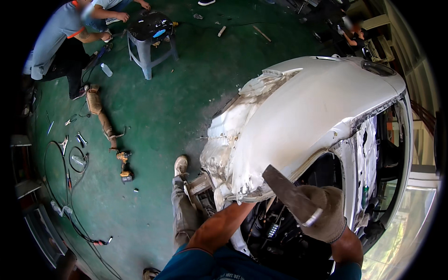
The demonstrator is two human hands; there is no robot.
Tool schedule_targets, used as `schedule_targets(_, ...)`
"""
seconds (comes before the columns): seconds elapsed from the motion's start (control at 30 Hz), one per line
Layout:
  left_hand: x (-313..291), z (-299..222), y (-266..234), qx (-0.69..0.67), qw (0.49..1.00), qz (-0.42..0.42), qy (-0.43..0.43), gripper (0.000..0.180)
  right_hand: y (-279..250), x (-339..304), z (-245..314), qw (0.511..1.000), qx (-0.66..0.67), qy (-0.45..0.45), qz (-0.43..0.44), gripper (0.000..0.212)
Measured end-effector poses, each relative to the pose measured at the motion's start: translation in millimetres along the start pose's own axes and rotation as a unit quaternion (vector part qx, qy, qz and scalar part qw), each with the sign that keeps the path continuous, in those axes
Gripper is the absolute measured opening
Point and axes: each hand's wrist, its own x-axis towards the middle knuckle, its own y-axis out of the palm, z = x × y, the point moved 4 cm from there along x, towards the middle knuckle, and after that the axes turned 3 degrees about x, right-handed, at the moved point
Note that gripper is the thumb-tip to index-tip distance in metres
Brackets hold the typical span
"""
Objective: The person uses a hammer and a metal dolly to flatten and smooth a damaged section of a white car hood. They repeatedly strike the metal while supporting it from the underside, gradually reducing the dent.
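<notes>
Head view, lower right of the frame: the gloved right hand (322, 218) is clenched around the handle of a flat dark chisel (285, 189), whose blade tip rests against the torn lower edge of the white car panel (298, 121). The left hand is hidden under that panel at lower centre, so its grip cannot be told. The chisel looks stiff, heavy steel, best gripped low on the handle; the panel seems thin, sharp-edged sheet metal.

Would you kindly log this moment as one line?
right hand: gloved, grips flat tool | left hand: hidden behind fender | floor: drill, stool
</notes>
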Motion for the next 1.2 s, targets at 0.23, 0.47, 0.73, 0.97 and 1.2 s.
schedule_targets(0.23, -0.2, 4.6, -3.4, 0.009, 1.000, -0.003, -0.003, 0.043, 2.3, 8.7, 1.1, 0.998, 0.062, 0.034, 0.001, 0.032)
schedule_targets(0.47, 1.0, 6.2, -6.9, 0.016, 1.000, -0.005, 0.001, 0.043, 7.0, 5.6, -11.7, 0.996, 0.079, 0.034, -0.011, 0.033)
schedule_targets(0.73, 4.7, 10.2, -10.8, 0.012, 1.000, 0.001, 0.003, 0.042, 0.3, -17.5, -27.5, 0.979, 0.149, 0.118, -0.068, 0.033)
schedule_targets(0.97, -0.3, 15.6, -28.5, 0.012, 1.000, -0.007, -0.006, 0.041, 11.1, -22.4, -20.8, 0.986, 0.122, 0.108, -0.029, 0.033)
schedule_targets(1.2, 4.6, 18.4, -15.3, 0.007, 1.000, 0.003, -0.005, 0.041, -4.8, -23.4, -12.6, 0.992, 0.056, 0.015, -0.115, 0.036)
